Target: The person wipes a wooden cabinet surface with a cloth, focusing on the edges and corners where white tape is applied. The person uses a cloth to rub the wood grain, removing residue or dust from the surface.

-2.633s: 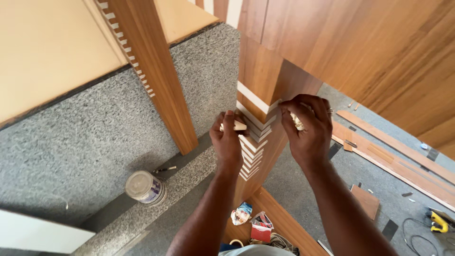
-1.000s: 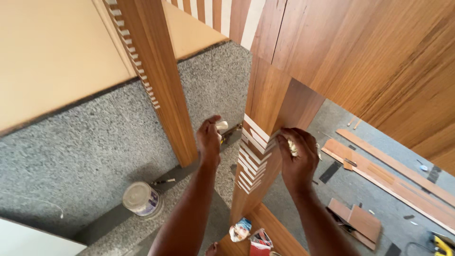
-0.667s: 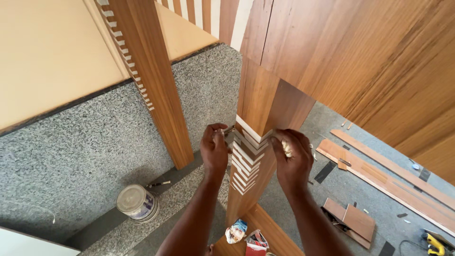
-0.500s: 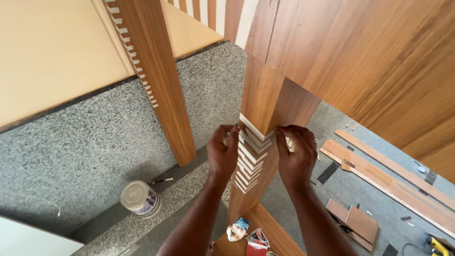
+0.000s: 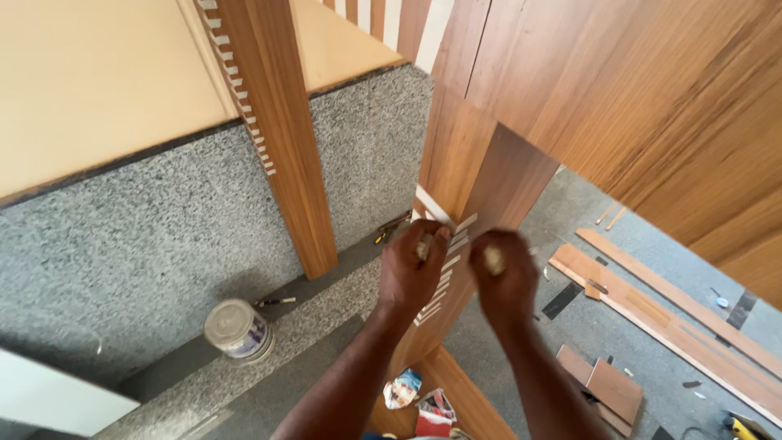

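Note:
An upright wooden post (image 5: pixel 481 175) stands before me, its corner edge crossed by a row of pale tape strips (image 5: pixel 446 253). My left hand (image 5: pixel 414 273) rests against that taped corner, fingers pinched on a small pale strip of tape at its tips. Just to the right, my right hand (image 5: pixel 503 277) is blurred and closed around a pale piece of tape, a little off the post's right face. Both forearms reach up from the bottom of the view.
A second wooden post (image 5: pixel 281 138) with tape strips stands left against a speckled granite wall (image 5: pixel 147 236). A lidded tin (image 5: pixel 236 328) sits on the ledge; a screwdriver (image 5: pixel 389 231) lies behind. Long planks (image 5: pixel 652 301), offcuts (image 5: pixel 607 385), packets (image 5: pixel 405 389) and a yellow tool (image 5: pixel 745 428) lie on the floor.
Both hands have shifted slightly lower on the taped corner. My right hand has pulled off the post's edge and is now blurred with motion.

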